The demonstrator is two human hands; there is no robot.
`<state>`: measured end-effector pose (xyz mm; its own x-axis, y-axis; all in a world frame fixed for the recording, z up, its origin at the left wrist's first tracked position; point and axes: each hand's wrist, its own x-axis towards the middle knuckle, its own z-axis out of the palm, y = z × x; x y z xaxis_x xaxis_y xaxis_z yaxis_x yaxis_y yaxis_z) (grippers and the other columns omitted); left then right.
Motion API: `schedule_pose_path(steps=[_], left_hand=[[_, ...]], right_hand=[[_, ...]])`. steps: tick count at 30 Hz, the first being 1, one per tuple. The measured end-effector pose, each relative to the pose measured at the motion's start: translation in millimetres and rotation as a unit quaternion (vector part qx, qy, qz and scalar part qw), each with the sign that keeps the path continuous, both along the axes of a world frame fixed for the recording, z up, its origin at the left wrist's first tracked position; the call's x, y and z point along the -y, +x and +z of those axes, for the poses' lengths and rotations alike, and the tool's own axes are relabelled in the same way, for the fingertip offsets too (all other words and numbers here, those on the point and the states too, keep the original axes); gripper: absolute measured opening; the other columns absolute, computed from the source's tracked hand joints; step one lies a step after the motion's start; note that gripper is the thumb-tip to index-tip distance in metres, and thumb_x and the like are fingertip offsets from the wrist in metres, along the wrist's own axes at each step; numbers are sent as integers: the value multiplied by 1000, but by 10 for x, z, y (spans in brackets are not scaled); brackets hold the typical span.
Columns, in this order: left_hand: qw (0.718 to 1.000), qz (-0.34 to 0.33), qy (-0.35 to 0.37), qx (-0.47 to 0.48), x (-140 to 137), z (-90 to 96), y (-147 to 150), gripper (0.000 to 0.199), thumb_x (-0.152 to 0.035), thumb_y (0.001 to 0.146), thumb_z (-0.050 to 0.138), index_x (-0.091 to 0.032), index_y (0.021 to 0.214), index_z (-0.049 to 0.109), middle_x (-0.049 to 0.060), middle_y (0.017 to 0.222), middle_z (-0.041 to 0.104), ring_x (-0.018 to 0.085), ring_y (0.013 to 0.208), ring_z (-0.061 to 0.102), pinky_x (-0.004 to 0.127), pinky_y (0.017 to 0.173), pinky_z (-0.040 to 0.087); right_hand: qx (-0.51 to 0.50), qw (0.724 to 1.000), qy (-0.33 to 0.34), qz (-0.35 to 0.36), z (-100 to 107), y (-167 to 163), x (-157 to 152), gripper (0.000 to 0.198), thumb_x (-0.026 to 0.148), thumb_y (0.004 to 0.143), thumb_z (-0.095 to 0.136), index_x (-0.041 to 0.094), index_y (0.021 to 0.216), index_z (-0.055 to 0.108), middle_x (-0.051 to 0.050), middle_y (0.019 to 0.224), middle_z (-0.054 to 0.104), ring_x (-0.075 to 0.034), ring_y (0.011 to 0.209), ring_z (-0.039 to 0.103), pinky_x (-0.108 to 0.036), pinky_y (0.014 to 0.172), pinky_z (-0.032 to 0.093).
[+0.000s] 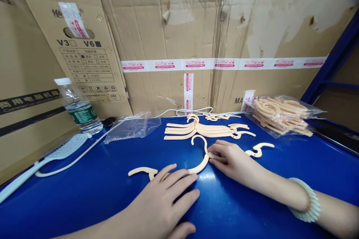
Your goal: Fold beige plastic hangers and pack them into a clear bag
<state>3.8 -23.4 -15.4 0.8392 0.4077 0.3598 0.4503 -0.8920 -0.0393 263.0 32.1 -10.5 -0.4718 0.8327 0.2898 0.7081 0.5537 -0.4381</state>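
Observation:
A beige plastic folding clothes hanger lies on the blue table in front of me, its hook pointing away and its two arms spread out to the sides. My left hand rests over the hanger's left arm with the fingers spread, covering part of it. Near the central joint, my right hand grips the right arm between thumb and fingers, and that arm's notched end shows beyond the hand. Just behind lie several similar hangers, stacked together with their hooks to the back.
Bagged hangers sit at the back right, smaller beige pieces at the back. At left are a water bottle, a clear plastic bag, a pale hairbrush and a white cable. Cardboard walls the table's rear.

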Motion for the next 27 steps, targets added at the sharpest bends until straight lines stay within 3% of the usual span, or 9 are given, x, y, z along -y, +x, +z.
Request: schedule_pose_path(steps=[6,17,21,27], left_hand=[[1000,-5,-1,-17,-41,-86,-40,46,-43,91,52,-21,132,53,14,142,52,36,126,51,53,101,46],[995,53,-77,-29,5,90,-32,48,-43,93,53,-25,137,50,10,148,46,36,134,43,55,105,43],[990,94,-97,-30,31,133,-4,44,-41,93,53,-30,136,51,5,149,45,33,136,42,56,106,43],[985,127,-113,-14,0,81,-20,43,-43,94,52,-34,136,51,4,151,42,33,137,40,56,107,41]], right_hand=[[65,998,-18,-17,93,50,-23,14,21,86,59,17,97,67,-7,91,64,-20,80,61,-29,70,46],[233,964,-117,-58,457,329,-55,14,17,79,64,19,92,69,-6,84,72,-22,77,64,-28,63,40],[238,961,-113,-81,472,361,-125,2,20,78,67,18,80,67,-4,80,72,-20,75,63,-27,61,38],[199,971,-104,-79,410,411,-216,6,24,78,68,19,76,66,-2,74,70,-17,68,60,-25,56,35]])
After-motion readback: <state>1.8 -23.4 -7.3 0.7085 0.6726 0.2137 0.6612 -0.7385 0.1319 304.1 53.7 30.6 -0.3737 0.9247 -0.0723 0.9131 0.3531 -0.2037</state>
